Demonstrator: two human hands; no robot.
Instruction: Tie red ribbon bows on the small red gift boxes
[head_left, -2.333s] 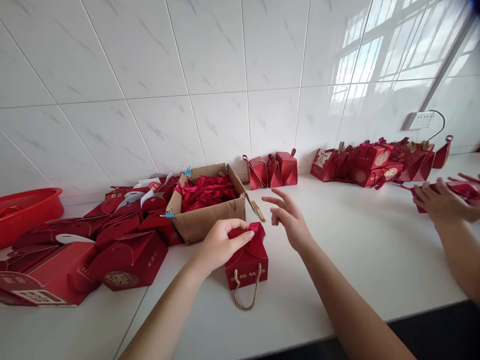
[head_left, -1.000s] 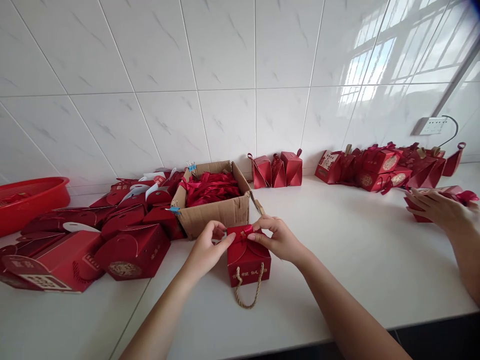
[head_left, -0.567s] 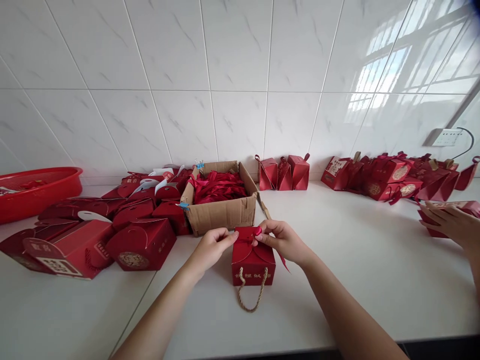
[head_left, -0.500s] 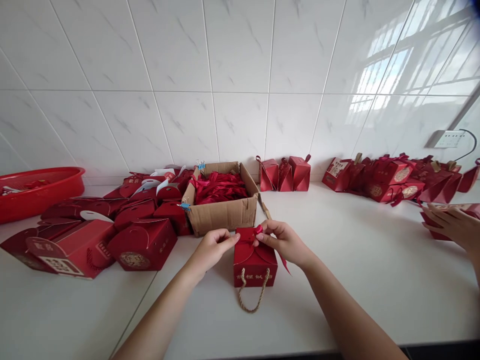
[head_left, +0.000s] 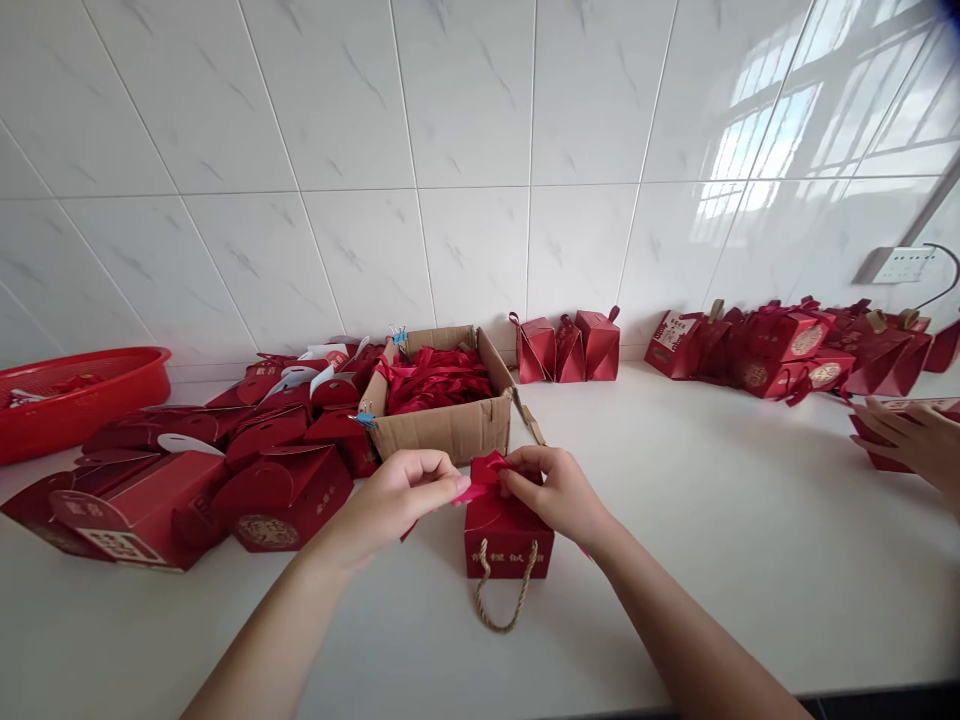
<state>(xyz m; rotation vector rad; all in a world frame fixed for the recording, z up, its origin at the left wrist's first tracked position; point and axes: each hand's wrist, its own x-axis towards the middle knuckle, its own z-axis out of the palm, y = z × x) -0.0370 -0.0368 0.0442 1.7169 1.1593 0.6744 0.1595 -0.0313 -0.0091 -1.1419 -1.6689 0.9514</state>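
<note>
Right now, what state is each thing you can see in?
Red gift box: upright, top closed
Ribbon: held over the box; whether knotted, I cannot tell
Left hand: pinching the ribbon
Right hand: pinching the ribbon
Rope handle: drooping in front
Cardboard box: open, holding red ribbons
Blue clips: clamped on cardboard rim
Red basin: open
Co-worker's hand: on another red box

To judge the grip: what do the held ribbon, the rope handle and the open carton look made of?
Ribbon: probably satin, from its sheen and soft folds.
Rope handle: dull tan cord, visibly twisted; natural or synthetic, I cannot tell.
Carton: likely matt brown cardboard, creased.
</note>
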